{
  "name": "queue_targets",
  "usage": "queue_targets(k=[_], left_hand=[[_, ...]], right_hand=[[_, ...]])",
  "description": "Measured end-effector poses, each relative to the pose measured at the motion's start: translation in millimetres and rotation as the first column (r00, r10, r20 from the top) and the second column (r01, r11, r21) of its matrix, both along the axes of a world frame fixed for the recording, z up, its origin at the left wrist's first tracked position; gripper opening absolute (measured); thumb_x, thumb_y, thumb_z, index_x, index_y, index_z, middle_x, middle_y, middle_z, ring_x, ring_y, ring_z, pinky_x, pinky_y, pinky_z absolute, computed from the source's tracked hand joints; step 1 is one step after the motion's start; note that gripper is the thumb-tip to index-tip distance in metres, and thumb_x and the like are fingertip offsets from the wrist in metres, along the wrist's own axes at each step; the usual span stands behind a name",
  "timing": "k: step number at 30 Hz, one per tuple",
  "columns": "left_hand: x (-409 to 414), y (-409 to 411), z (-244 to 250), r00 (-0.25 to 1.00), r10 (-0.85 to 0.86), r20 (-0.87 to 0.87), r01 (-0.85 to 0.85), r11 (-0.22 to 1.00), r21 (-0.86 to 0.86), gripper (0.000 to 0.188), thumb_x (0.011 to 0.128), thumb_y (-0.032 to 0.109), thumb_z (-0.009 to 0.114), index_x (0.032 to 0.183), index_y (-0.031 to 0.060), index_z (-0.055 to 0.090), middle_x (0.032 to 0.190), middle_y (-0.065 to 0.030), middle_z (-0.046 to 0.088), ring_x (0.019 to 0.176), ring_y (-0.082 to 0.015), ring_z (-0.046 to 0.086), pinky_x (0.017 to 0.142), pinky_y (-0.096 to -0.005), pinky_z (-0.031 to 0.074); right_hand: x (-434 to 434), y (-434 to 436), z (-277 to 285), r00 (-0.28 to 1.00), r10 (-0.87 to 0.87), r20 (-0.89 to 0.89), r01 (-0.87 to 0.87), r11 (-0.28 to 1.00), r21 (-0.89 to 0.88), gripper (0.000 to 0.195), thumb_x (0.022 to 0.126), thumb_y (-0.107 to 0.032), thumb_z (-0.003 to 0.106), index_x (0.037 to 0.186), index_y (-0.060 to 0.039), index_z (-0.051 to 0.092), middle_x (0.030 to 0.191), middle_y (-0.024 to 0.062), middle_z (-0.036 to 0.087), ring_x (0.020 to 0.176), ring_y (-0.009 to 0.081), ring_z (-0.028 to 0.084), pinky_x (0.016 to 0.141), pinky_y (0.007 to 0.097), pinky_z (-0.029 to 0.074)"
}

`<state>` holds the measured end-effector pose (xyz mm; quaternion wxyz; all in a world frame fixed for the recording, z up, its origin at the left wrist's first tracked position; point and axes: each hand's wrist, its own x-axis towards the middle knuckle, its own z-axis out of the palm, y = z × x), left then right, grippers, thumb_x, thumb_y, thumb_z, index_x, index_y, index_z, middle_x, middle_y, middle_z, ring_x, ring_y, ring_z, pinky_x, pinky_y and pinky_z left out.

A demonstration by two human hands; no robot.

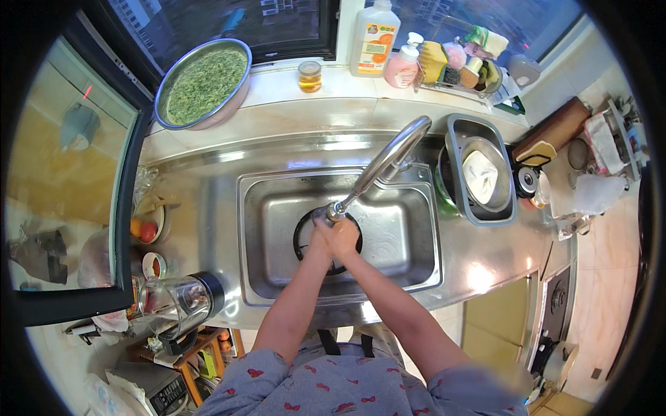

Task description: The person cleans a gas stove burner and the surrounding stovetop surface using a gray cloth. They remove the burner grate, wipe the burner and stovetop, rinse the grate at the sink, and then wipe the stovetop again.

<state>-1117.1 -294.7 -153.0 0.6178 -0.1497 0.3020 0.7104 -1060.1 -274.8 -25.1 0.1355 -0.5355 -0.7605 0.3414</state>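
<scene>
Both my hands are together under the spout of the curved metal faucet (pixel 391 152), above the stainless steel sink basin (pixel 395 234). My left hand (pixel 321 236) and my right hand (pixel 344 238) touch each other, and their fingers are partly hidden by the faucet head (pixel 336 210). Beneath them a round black-rimmed thing (pixel 298 244) lies in the basin, largely covered by my hands and wrists. Whether either hand holds anything cannot be made out.
Left of the sink stand a glass blender jug (pixel 179 301) and a plate with fruit (pixel 160 229). A grey rectangular tub (pixel 512 208) with a strainer is on the right. A bowl of chopped greens (pixel 205 86), a small jar (pixel 310 78) and soap bottles (pixel 375 44) line the windowsill.
</scene>
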Motion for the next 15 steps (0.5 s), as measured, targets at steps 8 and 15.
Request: queue_targets(k=[8, 15], left_hand=[[-17.7, -5.7, 26.2, 0.974, 0.167, 0.152, -0.167, 0.986, -0.013, 0.055, 0.096, 0.059, 0.034, 0.12, 0.0138, 0.057, 0.119, -0.0079, 0.063, 0.109, -0.026, 0.059, 0.093, -0.0442, 0.047], [-6.9, 13.3, 129.3, 0.97, -0.202, 0.135, 0.231, 0.937, -0.263, 0.052, 0.098, 0.054, 0.037, 0.12, 0.011, 0.056, 0.117, -0.01, 0.063, 0.107, -0.0251, 0.059, 0.092, -0.0492, 0.047]], right_hand=[[-23.9, -3.8, 19.7, 0.934, -0.106, -0.342, -0.022, 0.937, -0.35, 0.052, 0.082, -0.034, 0.068, 0.124, -0.0083, 0.051, 0.11, 0.0172, 0.063, 0.107, 0.0314, 0.06, 0.09, 0.0392, 0.045], [-4.5, 37.5, -9.7, 0.863, -0.095, -0.496, 0.06, 0.995, -0.085, 0.027, 0.09, -0.017, 0.061, 0.115, -0.0081, 0.055, 0.096, 0.0148, 0.065, 0.092, 0.0263, 0.063, 0.081, 0.0336, 0.048]])
